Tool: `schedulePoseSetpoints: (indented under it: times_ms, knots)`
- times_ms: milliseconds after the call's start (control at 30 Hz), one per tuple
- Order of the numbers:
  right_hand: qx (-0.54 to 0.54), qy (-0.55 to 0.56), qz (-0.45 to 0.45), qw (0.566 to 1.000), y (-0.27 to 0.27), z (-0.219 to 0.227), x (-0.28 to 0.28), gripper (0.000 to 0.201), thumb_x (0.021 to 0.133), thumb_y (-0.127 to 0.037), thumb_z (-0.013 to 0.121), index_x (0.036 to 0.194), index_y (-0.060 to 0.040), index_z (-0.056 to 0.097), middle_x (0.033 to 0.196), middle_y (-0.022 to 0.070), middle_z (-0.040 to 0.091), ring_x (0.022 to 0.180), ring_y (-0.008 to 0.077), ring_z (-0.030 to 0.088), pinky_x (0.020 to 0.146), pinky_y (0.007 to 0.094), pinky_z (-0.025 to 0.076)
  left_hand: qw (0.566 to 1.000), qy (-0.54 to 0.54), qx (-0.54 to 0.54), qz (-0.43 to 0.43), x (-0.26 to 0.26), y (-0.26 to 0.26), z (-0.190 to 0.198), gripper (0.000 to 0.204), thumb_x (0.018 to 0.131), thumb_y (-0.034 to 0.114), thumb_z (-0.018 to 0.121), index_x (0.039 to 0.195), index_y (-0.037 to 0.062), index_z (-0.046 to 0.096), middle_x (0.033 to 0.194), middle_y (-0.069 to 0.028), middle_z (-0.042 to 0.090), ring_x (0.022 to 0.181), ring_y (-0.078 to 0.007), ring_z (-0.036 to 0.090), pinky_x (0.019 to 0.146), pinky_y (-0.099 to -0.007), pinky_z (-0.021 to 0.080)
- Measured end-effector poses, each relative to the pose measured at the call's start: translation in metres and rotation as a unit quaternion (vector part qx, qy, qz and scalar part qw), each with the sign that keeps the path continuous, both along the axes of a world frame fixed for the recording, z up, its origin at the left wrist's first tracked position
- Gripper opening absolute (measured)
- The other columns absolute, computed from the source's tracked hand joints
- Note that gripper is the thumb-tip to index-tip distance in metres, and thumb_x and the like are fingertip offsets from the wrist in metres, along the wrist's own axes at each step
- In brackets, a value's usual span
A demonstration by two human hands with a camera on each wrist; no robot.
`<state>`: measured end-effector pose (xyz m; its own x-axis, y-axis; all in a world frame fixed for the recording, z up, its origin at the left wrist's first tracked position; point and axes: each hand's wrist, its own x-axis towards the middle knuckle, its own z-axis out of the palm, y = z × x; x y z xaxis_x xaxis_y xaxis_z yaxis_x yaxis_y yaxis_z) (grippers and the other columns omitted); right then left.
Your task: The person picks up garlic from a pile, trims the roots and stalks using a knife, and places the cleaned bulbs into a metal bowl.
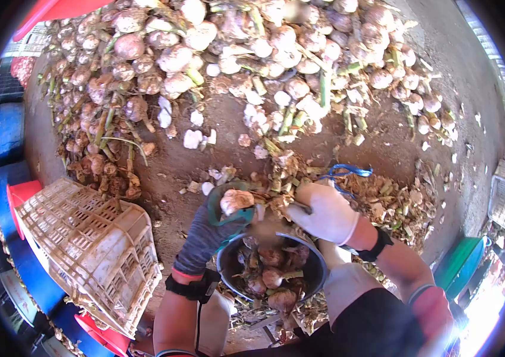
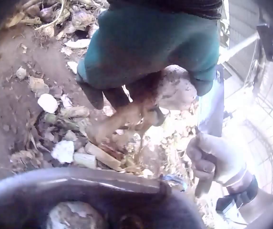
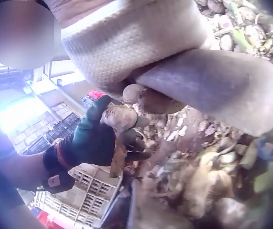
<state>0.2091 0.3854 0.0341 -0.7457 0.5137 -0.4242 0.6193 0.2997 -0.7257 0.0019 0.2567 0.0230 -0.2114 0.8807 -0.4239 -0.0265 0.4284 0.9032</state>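
the left hand (image 1: 212,223), in a grey knit glove with green palm, grips a pale, round garlic bulb (image 1: 236,202), its fingers curled about it. the right hand (image 1: 328,215), in a white knit glove, has bent fingers; whether they pinch anything, i cannot tell.

the bulb lies between the hands, to the right hand's left, and is nearer the left hand, which touches it. both hands are just beyond the dark round bowl (image 1: 323,269), which holds more bulbs.

a blue cord (image 1: 350,171) lies beyond the right hand. a large heap of garlic (image 1: 175,58) spreads toward the floor's far edge; a dirty white plastic crate (image 1: 95,250) sits to the left of the bowl.
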Motion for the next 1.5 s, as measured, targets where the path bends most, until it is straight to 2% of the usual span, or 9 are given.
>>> schedulePoseSetpoints:
  times_ms: [167,233,400,700,833,1000,1233,1367,1500]
  knots:
    - [0.064,0.100,0.058,0.991,-0.017,0.006,-0.012,0.023,0.081,-0.029,0.059,0.075,-0.0068,0.059,0.072,0.0142,0.057,0.068,0.0329,0.061,0.061,0.0431,0.050,0.990,-0.119,-0.075,-0.004,0.012,-0.016,0.017,0.065,0.077,0.016,0.074,0.130,0.0054,0.038,0.113,-0.0100,0.055,0.100,-0.0172,0.057,0.087,-0.0291,0.047]
    - [0.089,0.102,0.089,0.987,-0.019,0.007,-0.011,0.022,0.079,-0.029,0.060,0.076,-0.0072,0.059,0.076,0.0133,0.058,0.070,0.0318,0.062,0.060,0.0420,0.050,0.996,0.077,0.004,-0.042,0.018,-0.015,0.026,0.065,0.080,0.019,0.072,0.132,0.0044,0.035,0.113,-0.0089,0.056,0.097,-0.0194,0.059,0.082,-0.0304,0.051]
    - [0.088,0.091,0.117,0.985,-0.019,0.018,-0.008,0.019,0.077,-0.026,0.062,0.082,-0.0084,0.059,0.081,0.0120,0.058,0.073,0.0309,0.063,0.060,0.0412,0.051,0.994,0.100,0.042,0.019,0.027,-0.033,0.022,0.068,0.079,0.023,0.073,0.130,0.0029,0.033,0.107,-0.0105,0.057,0.087,-0.0172,0.062,0.073,-0.0279,0.054]
    - [0.112,0.063,0.100,0.987,-0.021,-0.005,-0.006,0.018,0.076,-0.024,0.062,0.082,-0.0071,0.061,0.082,0.0120,0.059,0.073,0.0306,0.063,0.060,0.0417,0.051,0.979,-0.038,-0.109,0.166,0.049,-0.029,0.040,0.031,0.085,0.031,0.065,0.100,0.0058,0.055,0.073,-0.0019,0.060,0.055,-0.0095,0.056,0.047,-0.0208,0.044]
    - [0.006,-0.097,-0.001,0.995,-0.001,-0.048,0.003,0.029,0.083,-0.030,0.056,0.071,-0.0043,0.059,0.071,0.0168,0.056,0.068,0.0356,0.059,0.059,0.0442,0.048,0.991,-0.066,-0.019,0.113,0.056,-0.027,0.070,0.045,0.076,0.026,0.065,0.111,0.0011,0.051,0.085,-0.0076,0.061,0.077,-0.0163,0.060,0.072,-0.0279,0.049]
    - [0.108,0.107,-0.067,0.986,0.008,-0.020,0.011,0.022,0.080,-0.020,0.062,0.071,-0.0007,0.058,0.071,0.0186,0.056,0.067,0.0372,0.057,0.058,0.0442,0.045,0.983,-0.130,0.050,0.124,0.038,-0.002,0.065,0.053,0.075,0.016,0.065,0.123,0.0060,0.045,0.102,-0.0053,0.057,0.093,-0.0147,0.057,0.079,-0.0281,0.048]
    - [0.022,0.177,0.052,0.983,-0.047,0.017,-0.002,0.025,0.081,-0.030,0.060,0.072,-0.0066,0.059,0.068,0.0157,0.056,0.062,0.0355,0.059,0.058,0.0452,0.048,0.892,-0.250,0.123,0.355,0.021,-0.001,0.021,0.040,0.090,0.030,0.055,0.123,0.0095,0.049,0.118,-0.0136,0.055,0.113,-0.0297,0.053,0.102,-0.0432,0.041]
    - [0.042,0.090,-0.006,0.995,-0.028,0.009,-0.008,0.025,0.081,-0.029,0.060,0.073,-0.0059,0.059,0.068,0.0157,0.057,0.064,0.0353,0.060,0.059,0.0452,0.048,0.917,-0.293,0.098,0.253,0.021,-0.032,0.016,0.047,0.090,0.037,0.056,0.122,0.0037,0.045,0.118,-0.0142,0.055,0.108,-0.0282,0.058,0.091,-0.0430,0.051]
    - [0.059,0.104,0.044,0.992,-0.014,0.006,-0.010,0.025,0.082,-0.028,0.058,0.073,-0.0042,0.059,0.070,0.0161,0.058,0.067,0.0356,0.060,0.061,0.0450,0.049,0.946,-0.276,-0.129,0.108,0.025,-0.019,0.059,0.034,0.085,0.018,0.063,0.113,0.0012,0.054,0.097,-0.0086,0.062,0.091,-0.0166,0.061,0.079,-0.0320,0.052]
